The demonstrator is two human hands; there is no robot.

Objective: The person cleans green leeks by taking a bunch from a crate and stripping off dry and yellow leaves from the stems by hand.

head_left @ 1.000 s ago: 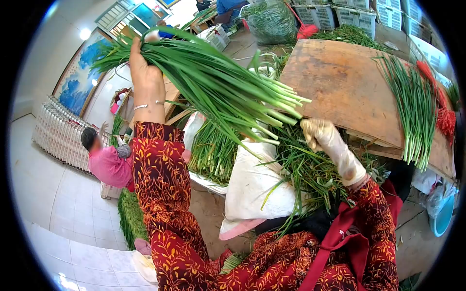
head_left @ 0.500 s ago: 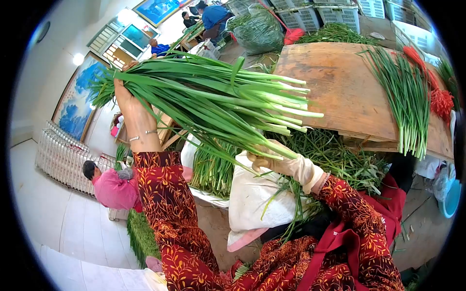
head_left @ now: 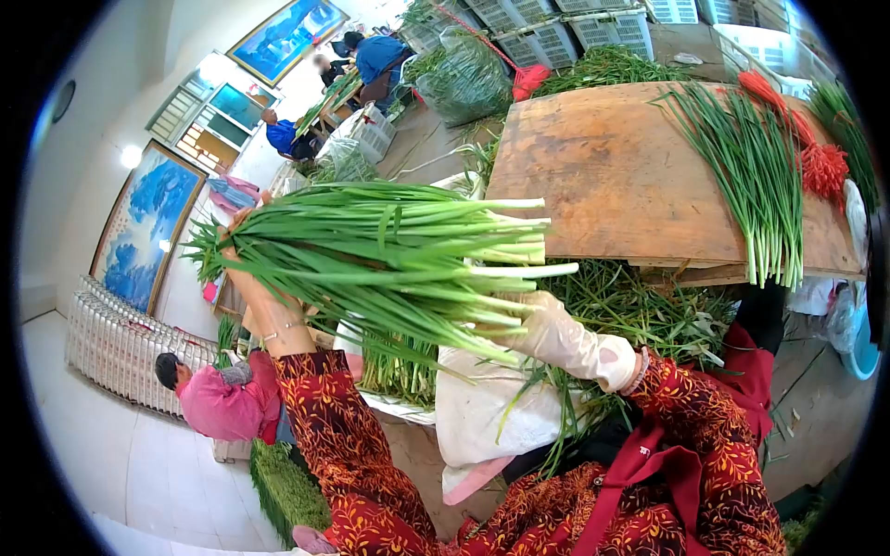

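Observation:
A large bunch of long green leafy stalks (head_left: 371, 250) stretches across the middle, pale stem ends to the right. My left hand (head_left: 234, 248), bare with a bracelet at the wrist, is closed round its leaf tips. My right hand (head_left: 547, 334), in a pale glove, is at the underside of the stem ends; its fingers are partly hidden behind the stems. Below lie a white sack (head_left: 477, 422) and a heap of loose green leaves (head_left: 640, 320).
A wooden board (head_left: 603, 176) carries another bunch (head_left: 742, 176) and red ties (head_left: 823, 170). Crates (head_left: 547, 46) and a filled plastic bag (head_left: 468, 79) stand behind. A person in pink (head_left: 227, 398) sits at the left; other people are farther back. A blue basin (head_left: 862, 347) is at the right.
The bunch has come lower and now lies nearly level, with my left hand lower too. My gloved right hand has moved left to the stem ends. The view has shifted, showing more of the background people.

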